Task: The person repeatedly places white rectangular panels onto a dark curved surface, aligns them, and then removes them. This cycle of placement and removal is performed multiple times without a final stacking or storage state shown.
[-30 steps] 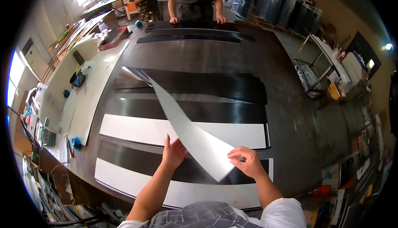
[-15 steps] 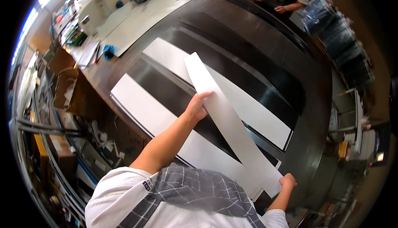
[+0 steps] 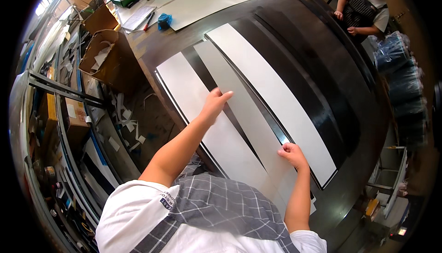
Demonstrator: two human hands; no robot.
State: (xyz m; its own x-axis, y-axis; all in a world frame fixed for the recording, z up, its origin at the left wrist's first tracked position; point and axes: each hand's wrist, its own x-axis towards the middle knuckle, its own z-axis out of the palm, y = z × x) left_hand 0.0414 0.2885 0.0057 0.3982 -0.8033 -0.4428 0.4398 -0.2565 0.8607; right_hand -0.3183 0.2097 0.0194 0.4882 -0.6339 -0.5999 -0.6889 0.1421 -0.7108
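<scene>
A long, pale, thin strip (image 3: 244, 110) runs slantwise between two wider white panels, its near end overlapping the left one. My left hand (image 3: 216, 105) is at the strip's left edge, thumb over the top and the other fingers partly hidden. On its right edge, my right hand (image 3: 293, 155) pinches the strip between thumb and fingers. The left white panel (image 3: 184, 85) lies beneath my left forearm. To the right lies another white panel (image 3: 276, 96) with dark edging. Dark table surface shows in the gaps between them.
Dark long strips (image 3: 304, 64) lie on the table beyond the right panel. A white sheet (image 3: 207, 0) covers the far left, with a blue roll (image 3: 164, 21) on it. Left of the table stands a cardboard box (image 3: 108, 60). Another person (image 3: 363, 11) stands at the far right.
The strip has swung from crossing over the right panel to lying between the two panels. My right hand has moved from its near end up to its right edge. The view has shifted.
</scene>
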